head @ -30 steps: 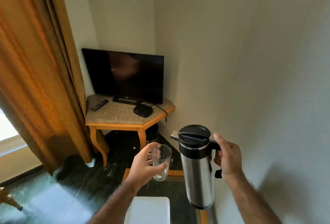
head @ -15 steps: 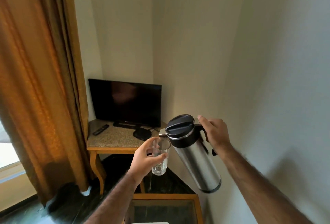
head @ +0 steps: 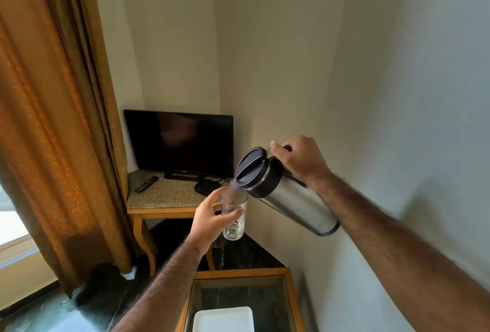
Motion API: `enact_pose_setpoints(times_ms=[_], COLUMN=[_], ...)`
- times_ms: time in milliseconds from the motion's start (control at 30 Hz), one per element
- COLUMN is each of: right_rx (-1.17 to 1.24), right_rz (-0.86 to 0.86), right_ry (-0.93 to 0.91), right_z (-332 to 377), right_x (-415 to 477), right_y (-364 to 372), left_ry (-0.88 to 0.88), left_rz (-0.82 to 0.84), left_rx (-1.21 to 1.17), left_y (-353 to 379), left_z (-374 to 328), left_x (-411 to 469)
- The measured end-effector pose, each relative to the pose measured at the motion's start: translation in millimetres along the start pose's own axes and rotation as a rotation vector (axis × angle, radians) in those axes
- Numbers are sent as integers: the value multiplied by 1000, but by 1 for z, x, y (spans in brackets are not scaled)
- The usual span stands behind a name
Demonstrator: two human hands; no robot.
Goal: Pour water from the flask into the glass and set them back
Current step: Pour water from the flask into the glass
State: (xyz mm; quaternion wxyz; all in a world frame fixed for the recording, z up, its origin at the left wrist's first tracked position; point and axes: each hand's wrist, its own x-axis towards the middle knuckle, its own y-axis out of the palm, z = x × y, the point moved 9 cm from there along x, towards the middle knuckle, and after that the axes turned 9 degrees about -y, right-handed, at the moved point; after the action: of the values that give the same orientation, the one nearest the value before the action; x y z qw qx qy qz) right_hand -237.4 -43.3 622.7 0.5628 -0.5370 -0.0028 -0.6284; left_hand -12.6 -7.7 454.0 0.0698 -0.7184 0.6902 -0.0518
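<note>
My right hand grips the handle of a steel flask with a black lid. The flask is tilted steeply to the left, its spout right over the rim of a clear glass. My left hand holds the glass upright from its left side, in the air above the floor. A thin stream of water seems to run from the spout into the glass. How much water is in the glass is hard to tell.
A glass-topped wooden table stands below, with a white tray on it. In the corner, a stone-topped TV table carries a dark TV, a remote and a black box. An orange curtain hangs left; a wall runs close on the right.
The flask has tipped from upright to steeply tilted, its spout now over the glass. Both hands rose, and the view lifted away from the table.
</note>
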Motion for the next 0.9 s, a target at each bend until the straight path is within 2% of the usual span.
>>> enact_pose_setpoints(times_ms=[900], right_rx=[-253], right_rz=[40], right_ry=[-157], right_z=[36], right_x=[7], right_y=[4], left_ry=[19], left_rz=[-2], left_rx=[26], left_y=[2], left_z=[5], left_x=[-13])
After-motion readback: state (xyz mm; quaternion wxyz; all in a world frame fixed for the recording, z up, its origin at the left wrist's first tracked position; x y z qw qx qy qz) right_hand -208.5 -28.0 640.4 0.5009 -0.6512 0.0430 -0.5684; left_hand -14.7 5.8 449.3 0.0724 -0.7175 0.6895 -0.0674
